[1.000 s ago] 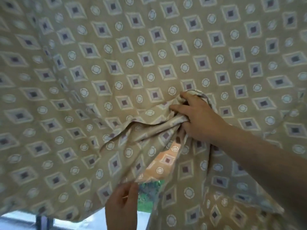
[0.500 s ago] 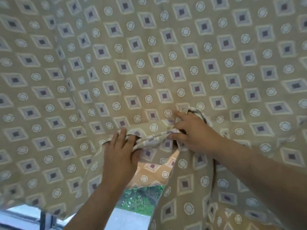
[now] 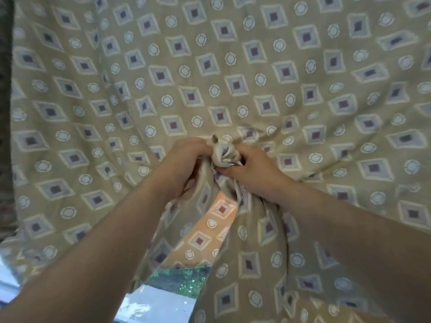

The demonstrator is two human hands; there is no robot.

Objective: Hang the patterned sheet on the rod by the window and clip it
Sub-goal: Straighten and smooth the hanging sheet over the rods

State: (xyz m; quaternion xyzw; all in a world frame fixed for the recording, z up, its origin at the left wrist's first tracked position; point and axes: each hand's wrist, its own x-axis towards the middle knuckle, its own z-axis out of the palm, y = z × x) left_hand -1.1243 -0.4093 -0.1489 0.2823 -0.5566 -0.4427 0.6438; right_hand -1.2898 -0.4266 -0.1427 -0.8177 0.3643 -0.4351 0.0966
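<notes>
At centre frame, against the window: patterned sheet (image 3: 233,78), hanging spread. Left hand (image 3: 186,159) and right hand (image 3: 251,169) both clench one gathered bunch of it, apparently bundling cloth for clipping. Rod and clip not visible.

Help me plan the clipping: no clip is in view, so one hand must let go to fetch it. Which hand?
Probably the left hand. The right hand has its fingers curled under the sheet's gathered bunch, seemingly bearing it; the left only grips beside it.
</notes>
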